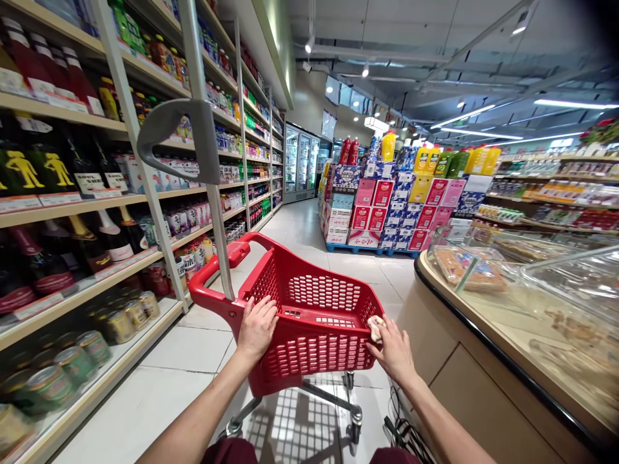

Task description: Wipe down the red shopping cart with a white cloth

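A red plastic shopping cart (314, 348) with a perforated basket stands sideways before me on the tiled floor. My left hand (258, 325) holds the near rim beside the cart's handle end, its fingers curled over the edge. At the far right corner of the rim, my right hand (393, 347) presses a small crumpled whitish cloth (375, 328) between thumb and fingers. A grey pole (220, 238) with a grey loop grip (207, 142) rises from the handle end. The basket holds nothing that I can see.
Shelves of bottles and cans (97, 258) line the left. A glass-topped food counter (464, 322) stands close on the right, with black cables (403, 428) on the floor below it. Stacked drink cartons (367, 212) stand ahead, and glass-door fridges (300, 158) farther back.
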Tool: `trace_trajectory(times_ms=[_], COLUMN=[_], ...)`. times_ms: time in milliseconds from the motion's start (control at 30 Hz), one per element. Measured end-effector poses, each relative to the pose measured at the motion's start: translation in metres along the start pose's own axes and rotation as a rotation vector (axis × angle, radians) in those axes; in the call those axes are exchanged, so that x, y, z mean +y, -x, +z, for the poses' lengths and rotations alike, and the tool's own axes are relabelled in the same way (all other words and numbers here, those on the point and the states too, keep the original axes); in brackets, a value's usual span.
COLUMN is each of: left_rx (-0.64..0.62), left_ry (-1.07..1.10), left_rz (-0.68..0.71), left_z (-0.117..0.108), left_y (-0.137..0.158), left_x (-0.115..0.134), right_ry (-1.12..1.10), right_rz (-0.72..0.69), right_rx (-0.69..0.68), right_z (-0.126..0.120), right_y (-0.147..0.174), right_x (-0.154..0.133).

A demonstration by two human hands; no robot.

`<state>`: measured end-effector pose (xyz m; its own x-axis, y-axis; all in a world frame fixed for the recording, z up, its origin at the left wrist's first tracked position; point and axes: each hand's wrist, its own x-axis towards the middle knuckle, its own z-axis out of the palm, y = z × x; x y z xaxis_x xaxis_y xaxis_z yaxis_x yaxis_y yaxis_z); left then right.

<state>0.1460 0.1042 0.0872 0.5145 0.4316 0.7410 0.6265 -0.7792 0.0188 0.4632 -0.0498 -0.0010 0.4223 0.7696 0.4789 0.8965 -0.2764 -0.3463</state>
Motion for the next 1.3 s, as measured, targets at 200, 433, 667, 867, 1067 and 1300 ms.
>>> trace_trajectory(times_ms=[200,433,667,867,1067,1300], left_rx=[-0.024,-0.010,-0.020,0.051,0.088,0.137], left_ry=[-0.003,0.016,0.024,0.013,-0.009,-0.043], left_rz=[-0.004,0.004,0.018,0.050,0.137,0.195], left_z=[-0.001,0.001,0.001,0.005,0.014,0.017], left_y=[-0.001,-0.003,-0.005,-0.006,-0.011,-0.011], left_x=[0.001,0.006,0.005,0.004,-0.008,-0.011], right_ry=[-0.126,-0.123,-0.031,-0.037,-0.132,-0.168], right_rz=[-0.098,-0.136,-0.259,-0.186,-0.271,-0.069], right_rx=[-0.032,0.159,0.143,0.194,0.149,0.247], right_z=[-0.007,0.021,0.025,0.016,0.015,-0.002], right_y=[0.001,0.008,-0.003,0.002,-0.016,-0.006], right_x=[0.025,-0.040,-0.040,-0.042,-0.069,-0.012])
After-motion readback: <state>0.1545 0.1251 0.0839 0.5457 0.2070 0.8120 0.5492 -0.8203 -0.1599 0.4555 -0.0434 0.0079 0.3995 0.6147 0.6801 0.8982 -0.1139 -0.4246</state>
